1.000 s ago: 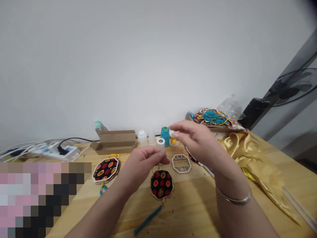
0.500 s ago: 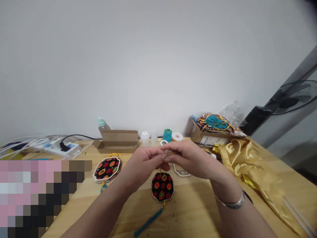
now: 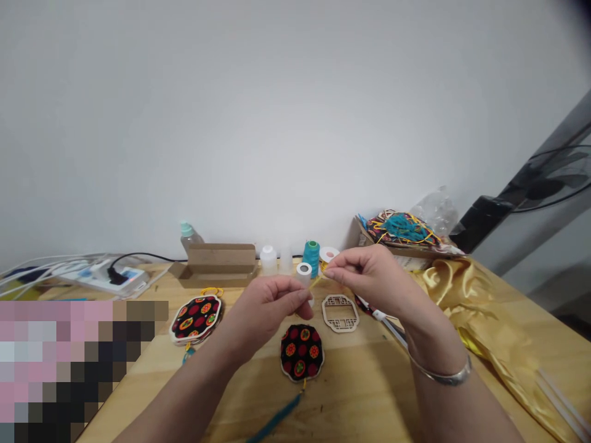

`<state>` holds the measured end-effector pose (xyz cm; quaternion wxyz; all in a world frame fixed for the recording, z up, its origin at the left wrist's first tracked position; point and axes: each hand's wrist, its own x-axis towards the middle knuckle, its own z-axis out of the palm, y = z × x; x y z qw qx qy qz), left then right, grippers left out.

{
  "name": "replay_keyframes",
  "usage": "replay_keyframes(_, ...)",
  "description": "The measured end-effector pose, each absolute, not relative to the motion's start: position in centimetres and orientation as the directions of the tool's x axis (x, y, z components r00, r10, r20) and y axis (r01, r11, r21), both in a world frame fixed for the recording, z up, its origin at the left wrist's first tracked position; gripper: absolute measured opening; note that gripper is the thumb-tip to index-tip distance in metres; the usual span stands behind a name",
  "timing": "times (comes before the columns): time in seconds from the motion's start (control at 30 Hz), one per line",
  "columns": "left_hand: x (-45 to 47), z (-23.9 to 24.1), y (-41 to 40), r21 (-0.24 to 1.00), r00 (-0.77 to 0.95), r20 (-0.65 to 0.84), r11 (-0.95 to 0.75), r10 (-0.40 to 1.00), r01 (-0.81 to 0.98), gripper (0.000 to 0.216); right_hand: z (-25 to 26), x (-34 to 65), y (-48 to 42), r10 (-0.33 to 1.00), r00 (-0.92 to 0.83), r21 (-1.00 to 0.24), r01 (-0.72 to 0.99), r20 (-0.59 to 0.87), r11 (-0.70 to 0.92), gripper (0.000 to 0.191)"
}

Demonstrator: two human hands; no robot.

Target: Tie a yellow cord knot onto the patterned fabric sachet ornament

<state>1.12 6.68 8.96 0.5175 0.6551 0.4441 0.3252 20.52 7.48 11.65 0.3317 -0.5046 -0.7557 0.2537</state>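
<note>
A yellow cord [image 3: 316, 282] runs between my two hands above the table. My left hand [image 3: 276, 303] pinches its lower end, fingers closed. Up and to the right, my right hand [image 3: 364, 271] grips the other end between thumb and fingertips. Just below my left hand lies a scalloped ornament [image 3: 302, 352] covered in black cloth with red and orange flower medallions. From its bottom edge a teal tassel [image 3: 277, 419] trails toward me. Beside it, under my right hand, is a pale wooden lattice frame [image 3: 340, 314].
Similar ornaments [image 3: 196, 318] are stacked at left. Behind stand an open cardboard box [image 3: 221, 264], white bottles [image 3: 268, 259] and a teal thread spool [image 3: 312, 258]. At right are scissors [image 3: 390, 326], gold satin cloth [image 3: 480, 344] and a carton heaped with teal tassels [image 3: 404, 227]. A power strip [image 3: 115, 277] sits far left.
My hands were together over the ornament. Now the right hand has moved up and right, stretching the yellow cord between them, and the lattice frame is uncovered.
</note>
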Motion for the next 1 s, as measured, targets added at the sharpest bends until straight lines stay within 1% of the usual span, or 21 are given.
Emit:
replay_keyframes(0.13,1.2,8.9,6.8,0.969,0.363,-0.062,-0.032,0.93,0.247,0.025,11.9,20.4,7.4,0.939,-0.238,-0.725,0.596,0.249,0.344,0.02)
replay_keyframes(0.27,1.2,8.7,6.9,0.961,0.335,-0.086,-0.01,0.938,0.275,0.023,11.6,20.2,7.5,0.926,-0.199,-0.697,0.612,0.32,0.373,0.022)
replay_keyframes(0.47,1.3,8.8,7.0,0.948,0.334,-0.092,-0.02,0.938,0.317,0.022,11.2,20.1,7.7,0.911,-0.119,-0.654,0.66,0.395,0.37,0.017)
replay_keyframes(0.57,1.4,8.7,6.9,0.954,0.324,-0.117,0.016,0.939,0.299,0.022,10.9,19.9,7.8,0.892,-0.079,-0.641,0.667,0.444,0.378,0.018)
replay_keyframes(0.67,1.5,8.5,6.9,0.978,0.324,-0.144,0.085,0.935,0.19,0.022,10.5,19.2,7.8,0.851,-0.035,-0.604,0.689,0.523,0.4,0.017)
replay_keyframes(0.77,1.6,8.3,7.0,0.982,0.321,-0.184,0.184,0.929,0.033,0.022,10.1,18.2,7.6,0.796,-0.042,-0.523,0.733,0.604,0.435,0.016)
replay_keyframes(0.87,1.5,8.3,7.1,0.955,0.335,-0.22,0.272,0.916,-0.118,0.023,9.7,17.1,7.1,0.758,-0.145,-0.402,0.776,0.636,0.486,0.019)
replay_keyframes(0.93,1.4,8.3,7.1,0.937,0.365,-0.195,0.283,0.91,-0.204,0.022,9.6,16.4,6.7,0.742,-0.232,-0.315,0.796,0.629,0.516,0.022)
replay_keyframes(1.0,1.3,8.3,7.2,0.927,0.372,-0.145,0.257,0.917,-0.272,0.02,9.4,16.0,6.4,0.726,-0.312,-0.231,0.808,0.613,0.542,0.023)
